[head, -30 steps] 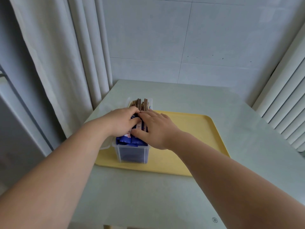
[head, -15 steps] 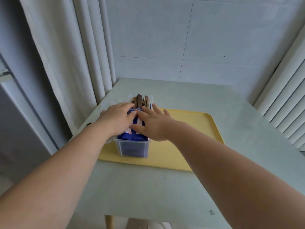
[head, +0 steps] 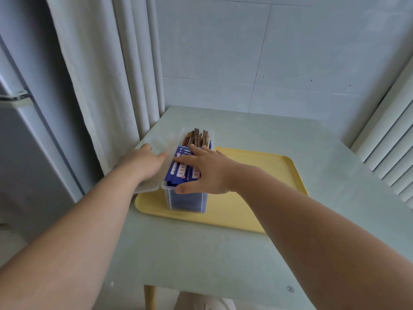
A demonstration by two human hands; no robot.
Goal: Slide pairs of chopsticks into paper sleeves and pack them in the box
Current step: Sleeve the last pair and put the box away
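Note:
A clear plastic box (head: pixel 187 202) stands on the left part of a yellow tray (head: pixel 263 175). It is packed with several pairs of brown chopsticks (head: pixel 196 137) in blue paper sleeves (head: pixel 178 170), their bare ends pointing away from me. My right hand (head: pixel 206 173) lies flat on the sleeves with fingers spread and straight, thumb near the box's front rim. My left hand (head: pixel 143 161) rests with straight fingers on the translucent lid (head: pixel 161 142), which lies to the left of the box.
The tray sits on a pale green table (head: pixel 223 253). White curtains (head: pixel 107 74) hang close at the left, next to a grey appliance (head: pixel 26 142). A ribbed white panel (head: pixel 388 142) stands at the right, a tiled wall behind.
My left hand has moved off the sleeves leftward onto the lid. My right hand has flattened and spread over the sleeves. The camera has pulled back and upward.

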